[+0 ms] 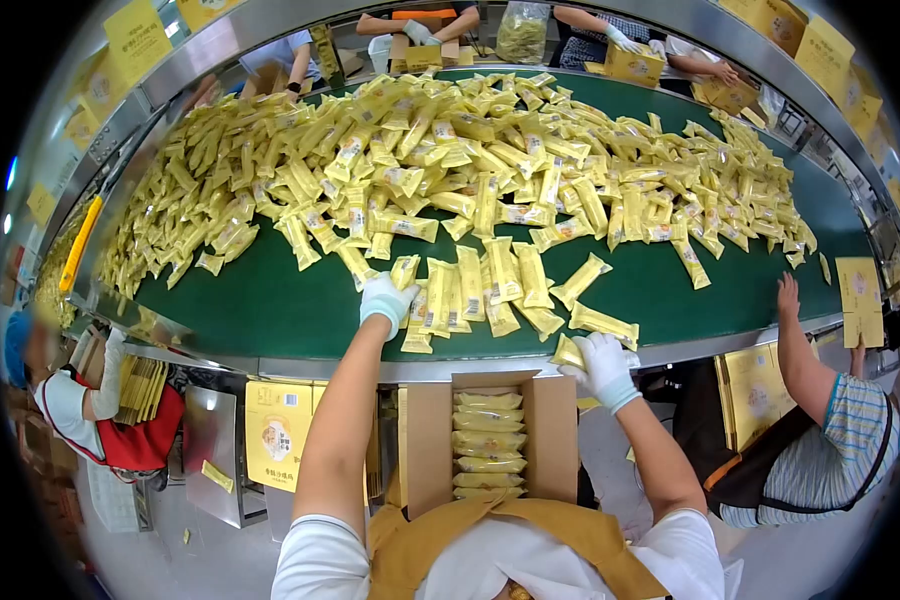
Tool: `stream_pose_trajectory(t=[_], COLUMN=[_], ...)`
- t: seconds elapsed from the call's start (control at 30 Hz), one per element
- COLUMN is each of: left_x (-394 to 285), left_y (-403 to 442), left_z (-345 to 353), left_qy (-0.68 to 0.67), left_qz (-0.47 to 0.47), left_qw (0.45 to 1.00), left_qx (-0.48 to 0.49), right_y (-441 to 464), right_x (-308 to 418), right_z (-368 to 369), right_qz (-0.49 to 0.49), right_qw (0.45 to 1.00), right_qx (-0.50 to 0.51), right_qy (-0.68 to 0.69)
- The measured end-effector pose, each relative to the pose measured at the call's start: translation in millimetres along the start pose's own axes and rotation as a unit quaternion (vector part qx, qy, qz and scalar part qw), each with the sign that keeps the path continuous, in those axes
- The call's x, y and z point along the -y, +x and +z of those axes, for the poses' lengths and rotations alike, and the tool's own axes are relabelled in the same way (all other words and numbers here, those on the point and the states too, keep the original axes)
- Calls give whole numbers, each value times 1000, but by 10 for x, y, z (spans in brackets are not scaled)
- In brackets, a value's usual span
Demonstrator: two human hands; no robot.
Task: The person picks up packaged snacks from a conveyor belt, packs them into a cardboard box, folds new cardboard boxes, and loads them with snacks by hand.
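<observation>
gloved hands [388, 302] hold yellow packets [568, 352] above the green belt [320, 310]

Left hand [386, 298] and right hand [605, 368] wearing white fabric gloves, pale blue-green tint showing at the cuffs. White shirt [320, 560], short sleeves ending above the elbows. Over it, mustard-brown apron [425, 545], broad straps running over both shoulders. Small gold-toned detail showing at chest, too small to identify.
</observation>
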State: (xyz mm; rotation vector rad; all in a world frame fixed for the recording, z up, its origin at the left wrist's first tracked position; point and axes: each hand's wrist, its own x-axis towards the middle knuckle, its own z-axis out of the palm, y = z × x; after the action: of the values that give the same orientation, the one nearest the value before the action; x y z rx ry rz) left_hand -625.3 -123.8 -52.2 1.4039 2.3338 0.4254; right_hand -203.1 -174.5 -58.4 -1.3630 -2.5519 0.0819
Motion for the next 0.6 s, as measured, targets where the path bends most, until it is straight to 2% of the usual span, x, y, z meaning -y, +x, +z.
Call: stream_pose_trajectory(t=[0.1, 0.13, 0.23, 0.27, 0.3, 0.4, 0.43, 0.5, 0.6], left_x=[268, 301, 144, 50, -52, -358, -448, -599, -606], left_y=[83, 62, -223, -336, -422, -639, -637, -711, -681], left_z=[29, -58, -310, -359, -357, -170, -160, -284, -215], left_qy=[-90, -127, -206, -216, -204, 46, 38, 65, 93], left_qz=[7, -6, -12, 10, 5, 5, -31, -36, -32], left_qw=[996, 991, 978, 974, 977, 998, 998, 994, 992], left_qx=[0, 40, -34, -61, -68, -31, 35, 79, 78], right_y=[72, 146, 283, 318, 314, 378, 422, 576, 881], right_x=[-183, -115, -112, -181, -248, -400, -434, -506, -501], right_z=[-91, -316, -626, -575, -441, -284, -337, -439, -615], right_qz=[8, 13, 103, 118, 112, 100, 91, 77, 64], right_qw=[993, 993, 986, 988, 992, 992, 990, 982, 996], right_qx=[-5, -55, -113, -82, -44, 72, 106, 170, 60], right_qy=[121, 105, 70, 52, 30, -17, -1, 34, -11])
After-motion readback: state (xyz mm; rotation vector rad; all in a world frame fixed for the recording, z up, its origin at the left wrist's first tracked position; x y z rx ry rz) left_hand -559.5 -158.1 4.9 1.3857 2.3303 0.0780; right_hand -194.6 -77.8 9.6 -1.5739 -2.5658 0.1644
